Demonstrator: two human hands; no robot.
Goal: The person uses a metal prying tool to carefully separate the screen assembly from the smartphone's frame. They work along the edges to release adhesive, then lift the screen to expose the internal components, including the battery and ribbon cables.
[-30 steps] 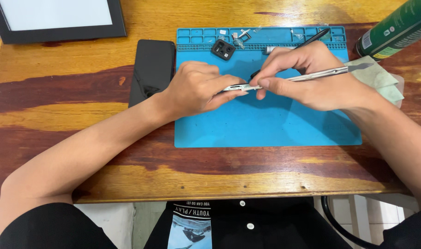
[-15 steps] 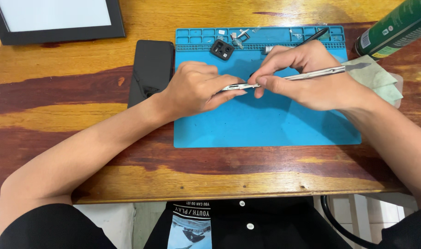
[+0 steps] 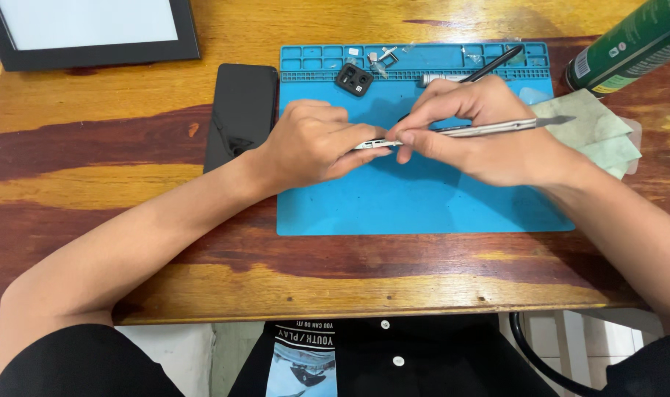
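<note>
Hands (image 3: 317,143) hide most of phone frame (image 3: 372,143)

Work mat (image 3: 423,198) lies on the worktop (image 3: 92,169), centre-right. Phone (image 3: 241,114) flat on the worktop, touching the mat's left edge. Picture frame (image 3: 92,33) at far left, behind the phone. Camera module (image 3: 354,79) on the mat's far edge. Cloths (image 3: 596,132) right of the mat; spray can (image 3: 632,44) behind them.
</note>
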